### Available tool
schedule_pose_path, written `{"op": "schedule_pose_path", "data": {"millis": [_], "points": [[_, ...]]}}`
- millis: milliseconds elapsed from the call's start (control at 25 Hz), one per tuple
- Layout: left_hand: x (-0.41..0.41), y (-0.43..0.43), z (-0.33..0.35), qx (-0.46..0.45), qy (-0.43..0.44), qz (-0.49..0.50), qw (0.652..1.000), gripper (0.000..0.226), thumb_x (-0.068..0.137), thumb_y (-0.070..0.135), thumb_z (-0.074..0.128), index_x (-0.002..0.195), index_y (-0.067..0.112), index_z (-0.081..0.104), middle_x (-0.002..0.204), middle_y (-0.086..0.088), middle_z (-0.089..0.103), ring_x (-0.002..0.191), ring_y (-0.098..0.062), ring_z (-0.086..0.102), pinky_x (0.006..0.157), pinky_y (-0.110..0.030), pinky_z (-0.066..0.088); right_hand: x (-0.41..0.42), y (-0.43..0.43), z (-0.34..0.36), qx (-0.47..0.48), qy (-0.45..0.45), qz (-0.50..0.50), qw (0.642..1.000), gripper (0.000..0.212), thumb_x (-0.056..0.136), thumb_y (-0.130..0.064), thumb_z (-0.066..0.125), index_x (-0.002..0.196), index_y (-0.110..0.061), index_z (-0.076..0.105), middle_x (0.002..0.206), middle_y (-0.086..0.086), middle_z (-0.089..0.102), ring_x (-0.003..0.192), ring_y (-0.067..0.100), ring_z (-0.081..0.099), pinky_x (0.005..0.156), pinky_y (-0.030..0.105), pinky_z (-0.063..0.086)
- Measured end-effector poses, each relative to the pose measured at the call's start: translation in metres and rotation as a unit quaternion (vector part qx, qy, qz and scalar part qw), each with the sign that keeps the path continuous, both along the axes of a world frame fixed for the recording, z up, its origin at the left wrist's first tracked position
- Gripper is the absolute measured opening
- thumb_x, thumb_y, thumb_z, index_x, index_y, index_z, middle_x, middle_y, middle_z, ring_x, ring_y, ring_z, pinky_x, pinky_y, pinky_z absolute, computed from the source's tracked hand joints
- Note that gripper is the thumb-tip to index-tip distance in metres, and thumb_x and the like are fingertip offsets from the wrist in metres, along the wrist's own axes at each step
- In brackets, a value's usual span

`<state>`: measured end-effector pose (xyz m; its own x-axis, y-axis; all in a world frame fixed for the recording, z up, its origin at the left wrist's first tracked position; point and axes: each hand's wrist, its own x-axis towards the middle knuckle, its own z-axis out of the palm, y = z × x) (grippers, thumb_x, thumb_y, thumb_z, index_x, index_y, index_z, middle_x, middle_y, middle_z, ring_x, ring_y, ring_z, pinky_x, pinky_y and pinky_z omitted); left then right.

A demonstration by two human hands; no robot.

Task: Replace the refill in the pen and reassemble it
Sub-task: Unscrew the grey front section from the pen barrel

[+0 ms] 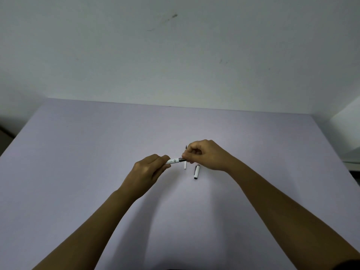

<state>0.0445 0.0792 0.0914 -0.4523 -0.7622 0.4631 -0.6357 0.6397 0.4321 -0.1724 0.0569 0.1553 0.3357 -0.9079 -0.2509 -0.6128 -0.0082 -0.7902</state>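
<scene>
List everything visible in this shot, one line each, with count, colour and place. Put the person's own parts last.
pen barrel: one, white with dark print, held in the air between both hands
pen cap: one, white with a dark end, lying on the table just below the right hand
small white piece: one, white, lying on the table left of the cap; too small to identify
dark thin tip: one, black, poking up beside the right hand
table: one, pale lilac
wall: one, whitish, marked, behind the table
left hand: one, grip closed on the barrel
right hand: one, fingers pinching the barrel's dark end
</scene>
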Motion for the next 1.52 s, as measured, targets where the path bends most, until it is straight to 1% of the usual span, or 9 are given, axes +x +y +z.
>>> {"op": "schedule_pose_path", "data": {"millis": [120, 280, 400, 480, 640, 840, 1040, 1200, 1520], "points": [[-0.002, 0.001, -0.001, 0.002, 0.014, 0.006, 1.000, 0.023, 0.092, 0.027, 0.047, 0.100, 0.011, 0.062, 0.066, -0.004, 0.055, 0.056, -0.017, 0.047, 0.050, -0.024, 0.038, -0.003, 0.001, 0.000, 0.009, -0.068, -0.011, 0.998, 0.020, 0.076, -0.026, 0.075, 0.092, -0.020, 0.065, 0.081, -0.009, 0.063, 0.076, 0.006, 0.062, 0.077, 0.023, 0.052], [-0.005, 0.001, 0.003, -0.006, 0.018, 0.007, 1.000, 0.024, 0.092, 0.027, 0.047, 0.099, 0.010, 0.061, 0.066, -0.004, 0.054, 0.057, -0.015, 0.045, 0.053, -0.018, 0.033, 0.000, 0.003, 0.001, 0.031, -0.012, -0.033, 0.999, 0.036, 0.088, -0.046, 0.053, 0.096, -0.015, 0.069, 0.082, -0.006, 0.071, 0.082, 0.010, 0.068, 0.083, 0.024, 0.050], [-0.005, 0.001, 0.003, 0.000, 0.019, 0.006, 1.000, 0.027, 0.093, 0.029, 0.045, 0.099, 0.010, 0.063, 0.066, -0.004, 0.055, 0.058, -0.014, 0.045, 0.053, -0.018, 0.033, -0.002, 0.004, 0.001, 0.019, -0.031, -0.014, 0.999, 0.014, 0.083, -0.029, 0.068, 0.089, -0.017, 0.068, 0.078, -0.007, 0.067, 0.076, 0.010, 0.066, 0.078, 0.029, 0.052], [-0.005, 0.002, 0.002, 0.002, 0.023, 0.012, 1.000, 0.029, 0.093, 0.029, 0.045, 0.100, 0.009, 0.063, 0.067, -0.004, 0.056, 0.059, -0.012, 0.044, 0.054, -0.018, 0.033, -0.002, 0.003, 0.001, 0.033, -0.084, -0.025, 0.996, 0.026, 0.076, -0.023, 0.075, 0.097, -0.022, 0.061, 0.087, -0.006, 0.065, 0.084, 0.017, 0.068, 0.082, 0.035, 0.054], [-0.005, 0.001, 0.004, -0.002, 0.033, 0.021, 0.999, 0.029, 0.092, 0.028, 0.046, 0.101, 0.006, 0.064, 0.066, -0.004, 0.056, 0.062, -0.013, 0.042, 0.057, -0.014, 0.029, 0.002, 0.004, 0.003, 0.049, -0.032, -0.044, 0.997, 0.029, 0.084, -0.050, 0.059, 0.094, -0.023, 0.064, 0.086, -0.009, 0.070, 0.083, 0.008, 0.068, 0.085, 0.028, 0.051], [-0.003, 0.001, 0.002, 0.003, 0.032, 0.020, 0.999, 0.032, 0.094, 0.031, 0.044, 0.101, 0.007, 0.064, 0.067, -0.004, 0.056, 0.062, -0.012, 0.043, 0.056, -0.013, 0.029, -0.001, 0.003, 0.004, 0.038, -0.073, -0.034, 0.996, 0.016, 0.078, -0.021, 0.073, 0.090, -0.018, 0.064, 0.082, -0.007, 0.066, 0.079, 0.010, 0.065, 0.080, 0.033, 0.052], [-0.006, 0.000, 0.005, 0.008, 0.037, 0.020, 0.999, 0.033, 0.094, 0.031, 0.043, 0.101, 0.007, 0.064, 0.066, -0.003, 0.054, 0.061, -0.012, 0.041, 0.056, -0.013, 0.028, 0.001, 0.003, 0.006, 0.049, -0.040, -0.079, 0.995, 0.029, 0.083, -0.051, 0.058, 0.088, -0.023, 0.066, 0.086, -0.007, 0.072, 0.084, 0.014, 0.070, 0.091, 0.038, 0.053], [-0.007, 0.001, 0.005, 0.016, 0.047, 0.022, 0.999, 0.033, 0.094, 0.033, 0.043, 0.101, 0.008, 0.064, 0.065, -0.003, 0.053, 0.061, -0.008, 0.036, 0.057, -0.013, 0.027, 0.000, 0.003, 0.004, 0.032, -0.065, -0.065, 0.995, 0.008, 0.081, -0.025, 0.070, 0.077, -0.022, 0.064, 0.082, 0.004, 0.071, 0.079, 0.021, 0.066, 0.087, 0.043, 0.052], [-0.018, 0.006, 0.008, 0.033, 0.084, 0.075, 0.993, 0.030, 0.089, 0.031, 0.049, 0.094, 0.008, 0.068, 0.069, -0.004, 0.062, 0.059, -0.015, 0.051, 0.051, -0.026, 0.042, 0.002, 0.002, 0.008, 0.049, -0.235, -0.119, 0.963, 0.014, 0.080, -0.007, 0.070, 0.087, -0.018, 0.064, 0.084, -0.001, 0.071, 0.078, 0.004, 0.067, 0.077, 0.016, 0.050]]}}
